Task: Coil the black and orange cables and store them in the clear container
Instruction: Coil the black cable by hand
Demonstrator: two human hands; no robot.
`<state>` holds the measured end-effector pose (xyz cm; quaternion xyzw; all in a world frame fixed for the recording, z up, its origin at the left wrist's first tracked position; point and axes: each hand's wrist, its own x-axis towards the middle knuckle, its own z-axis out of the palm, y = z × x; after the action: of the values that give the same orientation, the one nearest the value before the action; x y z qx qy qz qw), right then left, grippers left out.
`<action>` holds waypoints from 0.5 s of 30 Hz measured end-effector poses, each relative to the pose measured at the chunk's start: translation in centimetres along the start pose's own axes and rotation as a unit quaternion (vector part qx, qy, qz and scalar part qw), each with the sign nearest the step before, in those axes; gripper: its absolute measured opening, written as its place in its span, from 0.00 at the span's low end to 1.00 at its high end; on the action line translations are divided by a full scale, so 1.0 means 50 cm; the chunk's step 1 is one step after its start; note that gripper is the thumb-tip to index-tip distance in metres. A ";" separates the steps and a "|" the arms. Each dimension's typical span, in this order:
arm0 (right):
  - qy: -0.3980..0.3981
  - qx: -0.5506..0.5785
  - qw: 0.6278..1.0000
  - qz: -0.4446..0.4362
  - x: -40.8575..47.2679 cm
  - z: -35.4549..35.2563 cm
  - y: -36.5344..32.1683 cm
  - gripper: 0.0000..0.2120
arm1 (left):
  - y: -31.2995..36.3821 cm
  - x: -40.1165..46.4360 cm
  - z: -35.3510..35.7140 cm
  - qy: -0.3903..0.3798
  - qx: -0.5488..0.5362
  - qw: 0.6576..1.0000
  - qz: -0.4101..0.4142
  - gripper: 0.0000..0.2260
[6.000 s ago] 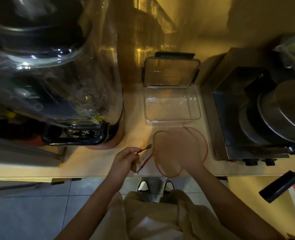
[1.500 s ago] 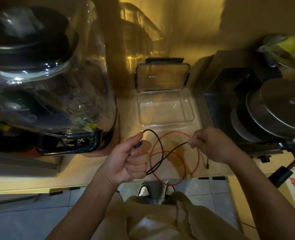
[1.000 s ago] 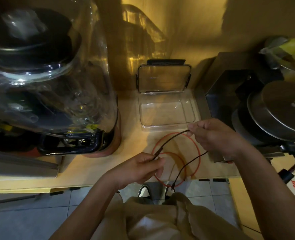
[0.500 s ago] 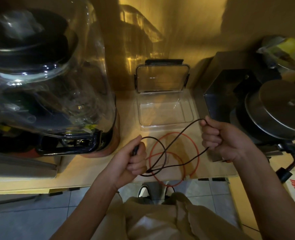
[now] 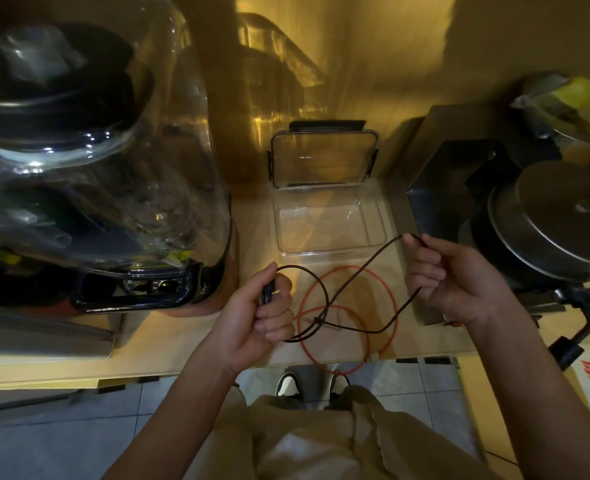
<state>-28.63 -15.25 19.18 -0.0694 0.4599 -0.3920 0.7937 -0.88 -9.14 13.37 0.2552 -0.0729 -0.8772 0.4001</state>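
My left hand (image 5: 262, 317) grips one end of the black cable (image 5: 362, 268), with a loop curling out of the fist. From there the cable runs up and right to my right hand (image 5: 456, 275), which pinches it and lets a slack length hang back down toward the left hand. The orange cable (image 5: 387, 299) lies coiled in rings on the counter below both hands, partly over the front edge. The clear container (image 5: 328, 251) sits open just behind the cables, with nothing inside. Its lid (image 5: 323, 161) stands upright at the back.
A large blender under a clear plastic cover (image 5: 96, 161) fills the left side of the counter. A metal appliance with a round lid (image 5: 556, 220) stands at the right, close to my right hand. The counter's front edge (image 5: 182, 368) runs below my hands.
The hands have drawn slightly further apart, stretching the black cable between them. Earlier the left hand twice gathered a turn of cable while the right fed it. The orange coil stays put.
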 end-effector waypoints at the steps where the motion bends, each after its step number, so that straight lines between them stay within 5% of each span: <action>1: -0.005 0.003 1.000 -0.011 0.001 0.003 0.003 0.10 | 0.000 0.000 0.002 -0.007 0.014 1.000 -0.001 0.14; 11: -0.109 -0.208 0.962 -0.138 -0.009 0.063 0.073 0.18 | -0.029 0.018 0.022 -0.010 0.196 0.980 -0.046 0.25; 15: -0.110 -0.291 0.938 -0.154 -0.024 0.088 0.115 0.11 | -0.044 0.030 0.039 0.003 0.174 0.984 -0.043 0.21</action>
<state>-22.31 -11.59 19.79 -0.4102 0.4472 -0.3483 0.7144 -4.17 -8.93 13.70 0.3269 -0.2124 -0.8667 0.3114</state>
